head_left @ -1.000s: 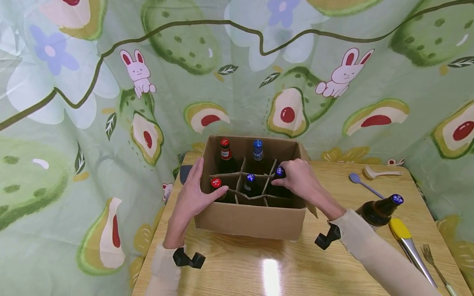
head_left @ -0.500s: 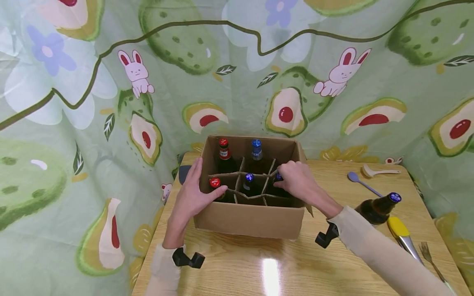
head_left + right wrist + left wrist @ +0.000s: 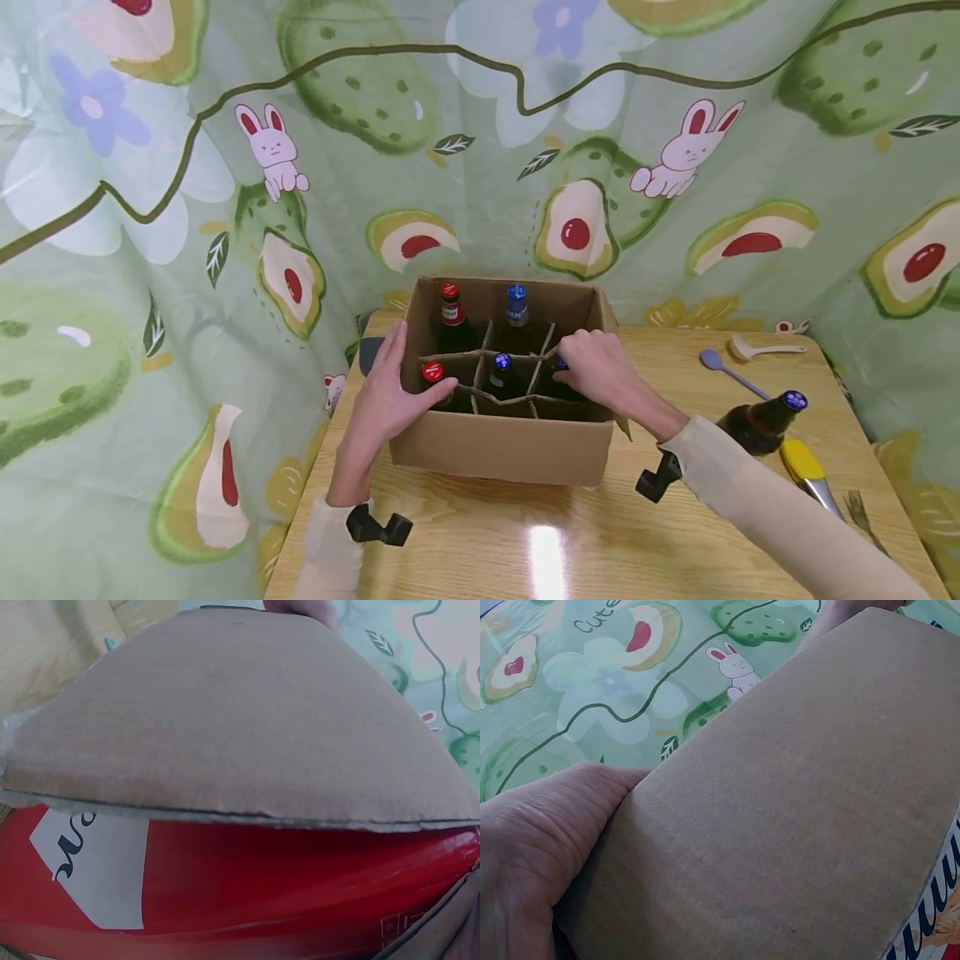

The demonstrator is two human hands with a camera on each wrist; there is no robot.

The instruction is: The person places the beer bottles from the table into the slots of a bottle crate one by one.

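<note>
A cardboard box [image 3: 502, 450] with dividers holds several capped bottles. My right hand [image 3: 600, 367] reaches into its front right compartment and grips a blue-capped bottle [image 3: 561, 364] by the top; most of that bottle is hidden. My left hand [image 3: 382, 400] rests along the left wall, fingers straight and thumb stretched over the front edge. Near that thumb stands a red-capped bottle [image 3: 432, 372]. Another blue-capped bottle [image 3: 502, 363] sits in the front middle. In the left wrist view, the left hand [image 3: 547, 840] lies against the box wall [image 3: 780, 787].
Right of the box stands a brown bottle [image 3: 761, 425]. Around it lie a blue spoon [image 3: 712, 361], a cream ladle [image 3: 750, 347], a yellow-headed brush [image 3: 802, 460] and a fork [image 3: 857, 507]. A cardboard flap [image 3: 240, 727] hangs over the box's red side [image 3: 300, 889].
My right hand has lowered slightly, and the blue-capped bottle in its grip has sunk deeper into the front right compartment. The left hand keeps its place on the box.
</note>
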